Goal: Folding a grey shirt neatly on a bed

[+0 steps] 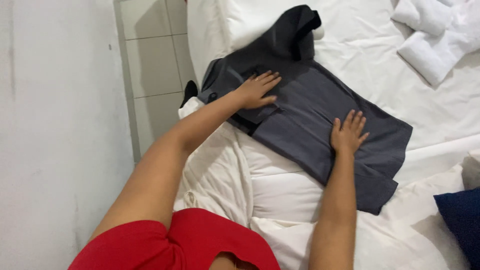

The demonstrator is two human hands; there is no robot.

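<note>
- Nearest the camera, the person's red top fills the bottom edge, and both bare forearms reach away over a bed.
- Just beyond, rumpled white bedding lies under the arms, with a dark blue cushion at the lower right edge.
- The right hand rests palm down on the dark grey garment, fingers spread and flat; it grips nothing, only presses the cloth, which seems to keep the lower half smooth against the bed.
- The left hand likewise lies flat and open on the garment, nearer its left edge, fingers together and pointing right (the pressing looks meant to hold a fold or seam in place, though the fold itself is hard to make out).
- The garment is spread across the middle of the bed, slanting from upper left to lower right. Its far end is blurred and raised, with a darker, almost black part at the top.
- A small black shape shows at the bed's left edge beside the garment; what it is cannot be told.
- Farther off, at the upper right, folded white towels sit on the sheet, well apart from both hands.
- To the left run a pale tiled floor and a plain white wall.
- No box, basket or other container is in view.
</note>
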